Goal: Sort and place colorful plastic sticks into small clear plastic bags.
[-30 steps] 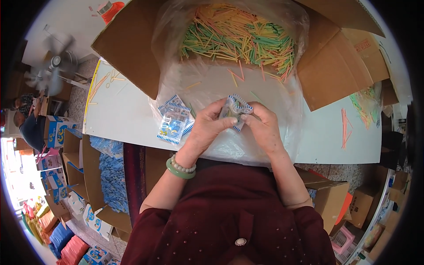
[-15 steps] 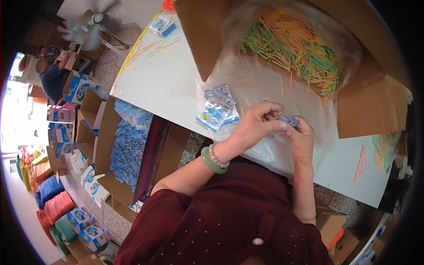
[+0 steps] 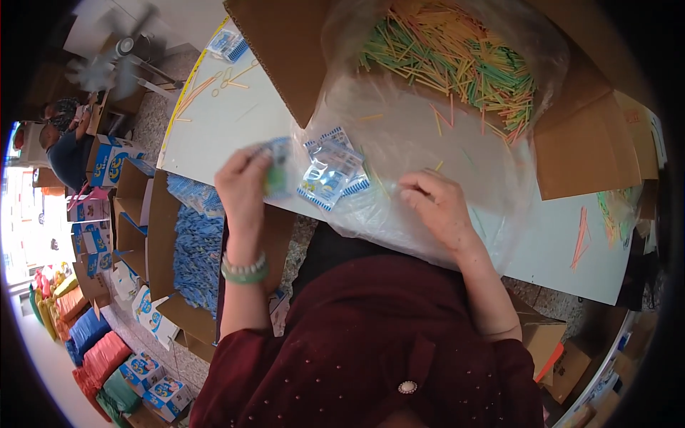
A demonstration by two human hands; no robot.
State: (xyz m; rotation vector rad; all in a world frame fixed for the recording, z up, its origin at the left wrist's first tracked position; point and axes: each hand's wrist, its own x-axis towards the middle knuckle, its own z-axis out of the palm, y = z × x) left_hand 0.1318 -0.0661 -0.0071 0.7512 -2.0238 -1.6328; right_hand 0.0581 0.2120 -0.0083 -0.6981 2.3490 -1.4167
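My left hand pinches a small blue, white and green plastic packet, smeared by motion, above the table's near left edge. Beside it, a few blue-and-white striped packets lie overlapping on clear plastic film. Over that film hovers my right hand, its fingers loosely bent, thumb a little apart, with nothing visible between them. Beyond both hands, a large carton lined with a clear plastic bag lies with its mouth toward me, full of thin green, orange and yellow plastic sticks.
Left of the table stands a carton holding many blue packets. Loose sticks lie on the table's right side, and another packet at its far left. A fan and a seated person are farther left.
My hands have parted. The left one has swung left with the packet that both hands were at; the right has stayed over the film, without the packet.
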